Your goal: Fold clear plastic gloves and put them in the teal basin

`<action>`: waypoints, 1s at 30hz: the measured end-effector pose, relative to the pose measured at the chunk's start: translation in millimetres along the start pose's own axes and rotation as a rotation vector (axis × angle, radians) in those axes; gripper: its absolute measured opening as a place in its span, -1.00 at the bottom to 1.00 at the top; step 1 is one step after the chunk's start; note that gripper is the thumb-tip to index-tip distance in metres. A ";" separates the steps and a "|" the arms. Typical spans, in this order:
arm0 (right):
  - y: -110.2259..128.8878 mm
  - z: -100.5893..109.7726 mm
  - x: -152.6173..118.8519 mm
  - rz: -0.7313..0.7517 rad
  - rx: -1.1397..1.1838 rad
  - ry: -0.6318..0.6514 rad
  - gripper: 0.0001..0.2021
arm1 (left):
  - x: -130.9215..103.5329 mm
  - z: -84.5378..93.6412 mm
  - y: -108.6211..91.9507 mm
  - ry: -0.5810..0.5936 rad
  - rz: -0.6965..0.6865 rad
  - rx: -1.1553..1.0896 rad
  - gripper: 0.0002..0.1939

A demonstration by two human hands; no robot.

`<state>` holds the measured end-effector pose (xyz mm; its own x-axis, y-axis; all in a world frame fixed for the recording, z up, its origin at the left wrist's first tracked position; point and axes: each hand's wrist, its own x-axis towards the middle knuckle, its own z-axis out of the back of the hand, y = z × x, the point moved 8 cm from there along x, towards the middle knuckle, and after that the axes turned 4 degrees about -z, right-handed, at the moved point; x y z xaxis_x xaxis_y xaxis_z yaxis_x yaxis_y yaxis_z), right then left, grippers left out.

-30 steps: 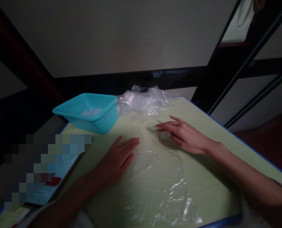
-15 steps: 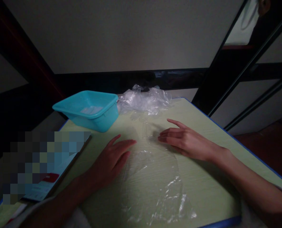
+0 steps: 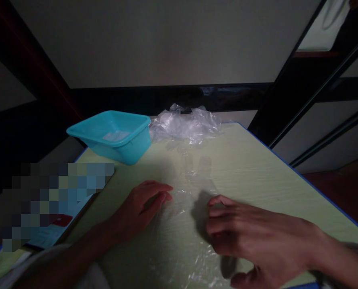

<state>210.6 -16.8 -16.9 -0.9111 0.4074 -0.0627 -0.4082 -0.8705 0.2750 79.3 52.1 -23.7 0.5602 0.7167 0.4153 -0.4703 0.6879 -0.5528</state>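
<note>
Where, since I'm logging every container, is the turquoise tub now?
In the head view, the turquoise tub sits on the far left of the table, left of the crumpled clear plastic and beyond the left hand.

My left forearm (image 3: 88,245) reaches in from the lower left, its grip (image 3: 138,206) angled inward, fingers gently bent, thumb close beneath; whether the tips meet I can't tell. From the right edge my right forearm (image 3: 338,251) brings the other grip (image 3: 254,235) in, knuckles up, fingers curled, thumb spread apart from them.
</note>
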 end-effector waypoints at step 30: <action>-11.9 13.4 -1.1 0.046 0.370 -0.093 -0.83 | -1.9 -6.3 -2.6 0.097 -0.090 0.015 -0.80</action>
<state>217.2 -3.2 -7.3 -0.9119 0.4085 0.0402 -0.3034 -0.7367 0.6043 83.7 48.3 -27.6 0.6634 0.6382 0.3905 -0.4252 0.7510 -0.5051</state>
